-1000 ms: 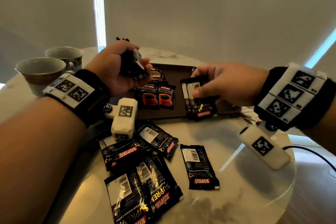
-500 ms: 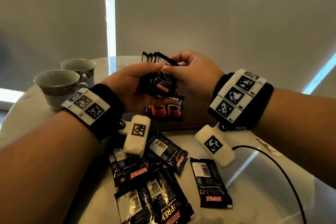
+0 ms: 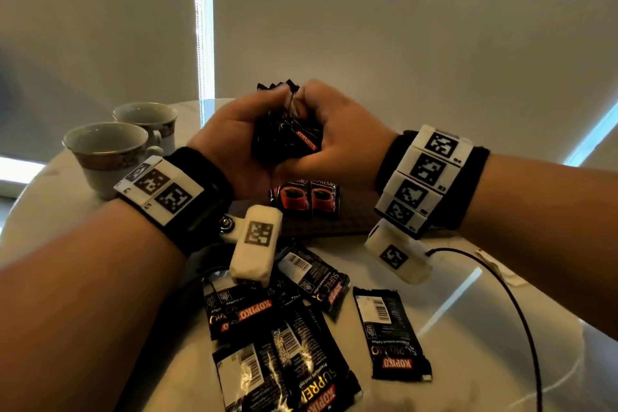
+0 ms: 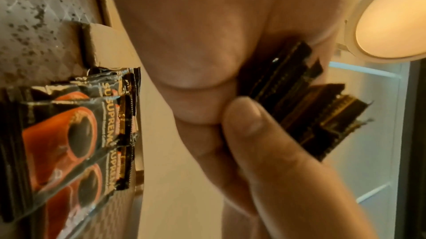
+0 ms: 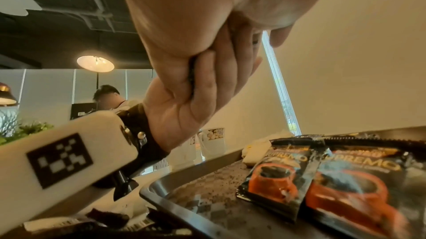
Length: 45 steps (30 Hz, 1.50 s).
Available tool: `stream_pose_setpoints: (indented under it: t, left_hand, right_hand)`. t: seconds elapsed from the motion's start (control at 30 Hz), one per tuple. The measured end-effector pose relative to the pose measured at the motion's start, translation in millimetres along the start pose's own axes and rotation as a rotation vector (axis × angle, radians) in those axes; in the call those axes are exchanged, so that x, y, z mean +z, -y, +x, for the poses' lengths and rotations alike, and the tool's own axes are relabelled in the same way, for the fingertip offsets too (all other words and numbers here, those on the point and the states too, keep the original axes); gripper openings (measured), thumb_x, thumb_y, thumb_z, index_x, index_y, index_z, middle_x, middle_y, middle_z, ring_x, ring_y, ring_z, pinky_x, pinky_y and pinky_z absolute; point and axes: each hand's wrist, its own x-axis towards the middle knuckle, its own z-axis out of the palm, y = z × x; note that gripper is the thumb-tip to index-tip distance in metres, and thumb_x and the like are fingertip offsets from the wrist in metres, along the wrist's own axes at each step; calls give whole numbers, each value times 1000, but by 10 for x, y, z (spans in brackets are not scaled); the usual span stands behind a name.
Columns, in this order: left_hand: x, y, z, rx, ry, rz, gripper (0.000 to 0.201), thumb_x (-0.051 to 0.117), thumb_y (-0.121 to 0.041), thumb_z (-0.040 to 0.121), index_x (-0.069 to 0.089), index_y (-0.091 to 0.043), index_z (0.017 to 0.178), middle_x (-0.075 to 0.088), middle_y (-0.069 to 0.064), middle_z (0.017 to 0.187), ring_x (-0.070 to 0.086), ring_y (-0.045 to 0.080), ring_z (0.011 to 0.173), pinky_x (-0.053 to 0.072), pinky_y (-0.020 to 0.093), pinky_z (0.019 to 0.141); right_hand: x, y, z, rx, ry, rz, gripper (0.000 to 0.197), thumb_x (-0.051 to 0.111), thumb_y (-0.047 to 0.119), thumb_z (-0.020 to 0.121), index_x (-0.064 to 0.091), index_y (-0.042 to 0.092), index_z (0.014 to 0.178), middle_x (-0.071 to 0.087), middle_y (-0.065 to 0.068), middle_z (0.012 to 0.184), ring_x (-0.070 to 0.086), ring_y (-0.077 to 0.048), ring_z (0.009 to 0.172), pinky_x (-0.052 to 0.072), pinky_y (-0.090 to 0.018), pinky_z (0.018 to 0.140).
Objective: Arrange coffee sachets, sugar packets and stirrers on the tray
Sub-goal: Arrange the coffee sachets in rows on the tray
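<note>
Left hand: the left hand [image 3: 234, 140] is raised above the tray, fingers curled round a bunch of coffee sachets [image 3: 284, 140]; thumb and fingertips press the bunch from the left side.
Right hand: the right hand [image 3: 337, 140] meets the left, fingers curled onto the same bunch from the right; the two hands touch at the heel. In the left wrist view its thumb [image 4: 248, 115] lies against the sachet edges [image 4: 311, 108].
Held bunch: several black Kopiko sachets stacked roughly upright, their crimped top ends fanned out above the knuckles; exact count cannot be told.
Tray: dark rectangular tray [image 3: 351, 221] on the table, directly below the hands; patterned floor and raised metal rim [image 5: 175, 175] seen in the right wrist view.
Sachets on tray: a row of Supremo sachets [image 3: 309, 199] lying face up side by side, red cup prints showing, overlapping like shingles [image 4: 76, 130].
Loose sachets: a scatter of sachets [image 3: 267, 328] on the table nearer the person, mostly barcode side up and overlapping; one sachet [image 3: 389, 334] lies apart to the right.
Table: round pale marble-look table [image 3: 468, 344].
Cups: two empty patterned teacups [image 3: 110, 150] at the left rear, just beside each other.
Cable: a black cable [image 3: 515, 304] runs across the table's right side.
Sugar packets, stirrers: cannot be identified with certainty.
</note>
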Motion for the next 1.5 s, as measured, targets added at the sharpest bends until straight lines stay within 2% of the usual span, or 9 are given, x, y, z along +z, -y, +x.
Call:
stream_pose_setpoints:
  t: [0.2, 0.3, 0.37, 0.57, 0.73, 1.0, 1.1, 1.27, 1.5]
  left_hand:
    - [-43, 13, 28, -26, -177, 79, 35, 52, -23, 93, 58, -6, 123, 66, 14, 105, 67, 28, 95, 59, 43, 81]
    - [-18, -20, 27, 21, -267, 91, 21, 49, -24, 100, 62, -10, 108, 65, 11, 95, 69, 26, 96, 61, 51, 84]
    - [5, -30, 25, 66, -317, 67, 13, 52, -25, 101, 61, -16, 103, 64, 8, 94, 70, 28, 108, 60, 56, 84]
    - [-33, -48, 50, 30, -365, 22, 36, 59, -33, 100, 55, -8, 125, 61, 12, 110, 70, 20, 94, 57, 23, 56]
    - [-35, -31, 62, 45, -396, 37, 29, 56, -27, 101, 58, -5, 120, 62, 9, 108, 69, 16, 86, 57, 27, 59]
    - [-9, -22, 37, 43, -339, 16, 26, 59, -27, 97, 54, -9, 116, 61, 9, 106, 71, 21, 88, 60, 35, 61]
    - [35, -33, 28, 28, -285, 44, 16, 43, -24, 104, 56, -17, 111, 66, 13, 114, 72, 28, 97, 62, 50, 71]
    - [36, -43, 4, -34, -185, 37, 24, 40, -22, 102, 58, -19, 118, 72, 14, 113, 74, 31, 95, 62, 49, 70]
    - [16, -11, -8, -86, -7, 96, 52, 48, -34, 91, 55, -10, 137, 65, 16, 120, 70, 33, 105, 61, 49, 78]
  right_hand:
    - [-194, -63, -132, 111, 131, -229, 71, 68, 77, 62, 54, 33, 116, 40, 0, 139, 37, -21, 132, 35, -39, 109]
    - [-322, -76, -303, 195, 133, -88, 45, 77, 55, 78, 60, 25, 106, 57, 1, 111, 56, -16, 100, 51, -35, 87]
    - [-403, -23, -443, 279, 330, 22, 44, 79, 52, 68, 66, 22, 96, 68, -1, 93, 65, -17, 85, 57, -37, 80]
    - [-210, 49, -808, 411, 1030, -324, 50, 85, 56, 64, 63, 39, 106, 64, 14, 102, 61, -5, 91, 53, -23, 76]
    - [-90, 24, -873, 379, 1003, -406, 47, 86, 52, 67, 61, 32, 102, 63, 10, 93, 60, -7, 79, 49, -19, 62]
    - [-276, -131, -763, 436, 929, -245, 25, 75, 23, 87, 54, 29, 98, 67, 1, 98, 64, -20, 85, 55, -33, 75]
    - [-436, -218, -621, 462, 706, 87, 26, 67, 2, 90, 59, 23, 101, 69, 0, 90, 65, -14, 74, 55, -32, 67]
    - [-590, -188, -254, 392, 148, 633, 27, 55, -15, 83, 61, 8, 96, 65, -7, 84, 56, -18, 64, 44, -19, 45]
    - [-324, -87, 114, 291, -30, 416, 30, 72, -5, 84, 65, 21, 98, 73, 2, 87, 70, -13, 72, 55, -30, 60]
